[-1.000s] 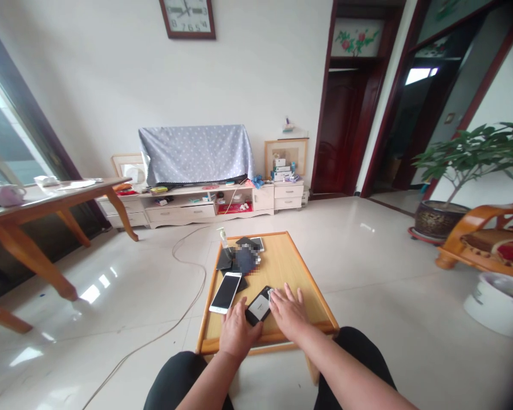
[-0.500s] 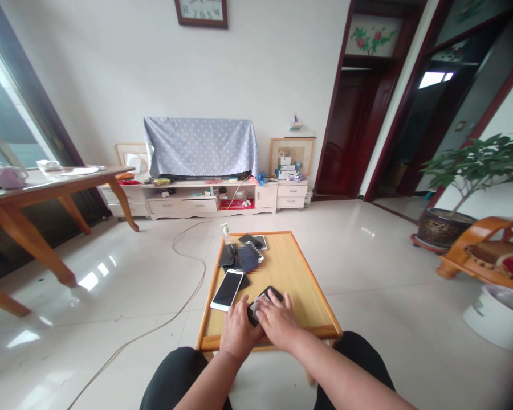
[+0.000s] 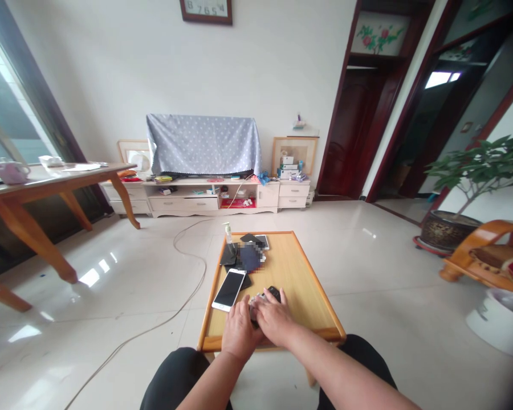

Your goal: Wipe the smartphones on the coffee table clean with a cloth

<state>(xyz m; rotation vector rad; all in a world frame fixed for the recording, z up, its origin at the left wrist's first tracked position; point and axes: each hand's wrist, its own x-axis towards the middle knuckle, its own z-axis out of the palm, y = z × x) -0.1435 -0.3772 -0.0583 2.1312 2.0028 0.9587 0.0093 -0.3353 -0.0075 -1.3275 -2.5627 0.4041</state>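
Observation:
A black phone lies on the small wooden table close to its front edge, mostly covered by my hands. My left hand grips its left side. On top, the fingers of my right hand press a small pale cloth or wipe onto the phone, and little of that cloth shows. Just left of my hands rests a white phone with a dark screen. Behind it are a dark flat item, a pixelated dark-blue thing and a pump bottle.
Another white-edged phone lies at the table's far edge. My knees flank the table's front. A cable runs across the floor on the left. Farther off are a low cabinet, a larger table and a potted plant.
My right hand has shifted slightly over the black phone, its fingers drawn closer together, and less of the phone and cloth shows. The camera view has moved a little.

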